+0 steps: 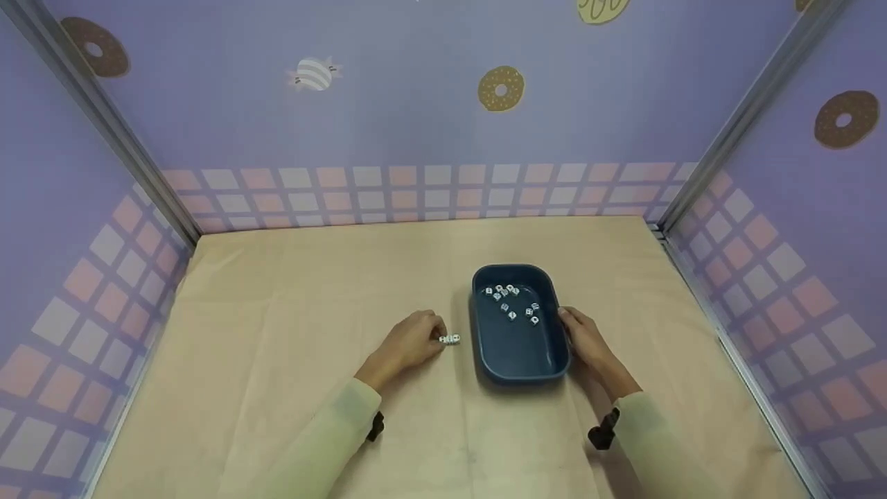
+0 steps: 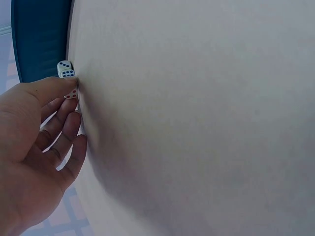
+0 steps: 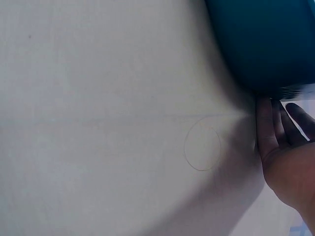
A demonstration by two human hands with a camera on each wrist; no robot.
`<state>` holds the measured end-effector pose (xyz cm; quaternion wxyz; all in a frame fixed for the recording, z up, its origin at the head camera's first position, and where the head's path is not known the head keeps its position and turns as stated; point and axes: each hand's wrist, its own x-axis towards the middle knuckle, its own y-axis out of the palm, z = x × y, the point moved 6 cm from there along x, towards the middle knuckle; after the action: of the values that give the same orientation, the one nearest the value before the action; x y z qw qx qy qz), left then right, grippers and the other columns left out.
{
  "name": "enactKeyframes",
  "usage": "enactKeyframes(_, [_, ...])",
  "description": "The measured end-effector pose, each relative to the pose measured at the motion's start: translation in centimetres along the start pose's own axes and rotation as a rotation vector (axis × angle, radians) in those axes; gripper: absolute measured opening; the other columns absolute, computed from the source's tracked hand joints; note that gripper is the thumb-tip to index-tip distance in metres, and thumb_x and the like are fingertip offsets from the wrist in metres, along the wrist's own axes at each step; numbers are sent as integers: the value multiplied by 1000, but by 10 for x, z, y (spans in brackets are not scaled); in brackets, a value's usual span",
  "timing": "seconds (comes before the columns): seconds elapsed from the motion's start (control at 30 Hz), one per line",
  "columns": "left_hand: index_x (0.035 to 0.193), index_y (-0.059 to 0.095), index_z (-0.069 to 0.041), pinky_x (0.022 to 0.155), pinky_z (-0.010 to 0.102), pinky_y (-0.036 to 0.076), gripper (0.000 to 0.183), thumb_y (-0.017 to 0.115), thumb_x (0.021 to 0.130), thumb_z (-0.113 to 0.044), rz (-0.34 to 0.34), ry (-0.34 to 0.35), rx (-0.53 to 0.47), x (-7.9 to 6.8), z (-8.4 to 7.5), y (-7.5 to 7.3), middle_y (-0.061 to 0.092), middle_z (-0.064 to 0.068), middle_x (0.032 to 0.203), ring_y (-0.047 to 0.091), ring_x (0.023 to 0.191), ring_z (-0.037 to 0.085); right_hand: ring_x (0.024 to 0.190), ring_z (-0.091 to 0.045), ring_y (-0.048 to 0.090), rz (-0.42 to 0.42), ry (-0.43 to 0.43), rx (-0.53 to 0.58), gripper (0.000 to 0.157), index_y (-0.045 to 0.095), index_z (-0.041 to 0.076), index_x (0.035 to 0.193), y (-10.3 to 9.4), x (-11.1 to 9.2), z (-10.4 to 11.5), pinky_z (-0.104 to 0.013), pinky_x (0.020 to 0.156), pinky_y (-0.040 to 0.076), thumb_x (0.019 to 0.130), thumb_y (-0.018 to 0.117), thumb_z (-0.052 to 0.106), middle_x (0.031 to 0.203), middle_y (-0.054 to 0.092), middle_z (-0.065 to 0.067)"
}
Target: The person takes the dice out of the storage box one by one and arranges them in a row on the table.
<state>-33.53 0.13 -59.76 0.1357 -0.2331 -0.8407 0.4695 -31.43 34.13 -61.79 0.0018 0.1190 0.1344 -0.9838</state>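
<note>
Beige cloth (image 1: pixel 298 284) underlies left hand (image 1: pixel 410 341) pinching pipped dice (image 1: pixel 450 339).

- Right hand (image 3: pixel 288 164): at right edge of view; fingers (image 3: pixel 266 125) extended, reaching to the container's near edge.
- Container (image 3: pixel 268 42): blue-green, upper right, cut off by the frame; outer wall smooth, lower edge blurred beside the fingertips.
- Pale surface (image 3: pixel 93 177): faint crease (image 3: pixel 123 118) running across; thin looped line (image 3: pixel 202 170) left of the hand; small dark speck (image 3: pixel 29 36) upper left.
- Shadow (image 3: pixel 211 189): slants down and left from the hand.
</note>
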Motion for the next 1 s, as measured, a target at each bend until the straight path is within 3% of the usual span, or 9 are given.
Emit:
enactKeyframes(0.23, [107, 76, -8, 83, 38, 54, 11, 75, 98, -16, 28, -1, -13, 3, -3, -3, 63, 1, 100, 57, 90, 17, 146, -37, 45, -5, 23, -8, 58, 46, 0, 156, 0, 1, -2, -53, 125, 30, 116, 37, 41, 157, 48, -23])
enactKeyframes(0.37, [116, 74, -6, 90, 38, 55, 18, 71, 101, -17, 35, -11, -38, 7, -8, -14, 63, 3, 107, 60, 97, 19, 148, -36, 43, -1, 32, 12, 58, 46, 0, 156, 0, 1, -3, -53, 126, 27, 116, 38, 41, 158, 48, -23])
enactKeyframes(0.5, [122, 71, -2, 98, 40, 54, 25, 70, 102, -18, -4, 27, -96, 15, -26, -33, 64, 7, 114, 63, 107, 23, 148, -36, 42, -12, 17, -2, 59, 45, -2, 156, -1, 0, -2, -52, 127, 25, 115, 38, 41, 158, 47, -24])
enactKeyframes(0.63, [123, 69, 0, 100, 39, 54, 29, 73, 101, -19, -44, 91, -148, 24, -56, -42, 62, 9, 117, 63, 112, 26, 140, -36, 48, -32, -4, 2, 56, 50, -3, 152, -3, -1, 0, -50, 123, 31, 116, 39, 39, 152, 53, -25])
enactKeyframes(0.83, [124, 70, -8, 97, 28, 54, 28, 75, 101, -22, -64, 147, -96, 45, -93, -29, 62, 3, 116, 63, 109, 17, 140, -34, 48, -18, -12, 25, 56, 49, -4, 153, -3, 0, 0, -48, 123, 31, 116, 39, 38, 153, 52, -24])
enactKeyframes(1.0, [128, 72, -9, 98, 27, 54, 33, 78, 99, -24, -39, 149, -53, 67, -106, -15, 64, 3, 119, 65, 112, 17, 144, -38, 45, 22, 12, 52, 56, 45, -5, 155, 1, -4, 5, -52, 124, 31, 117, 37, 36, 156, 48, -26])
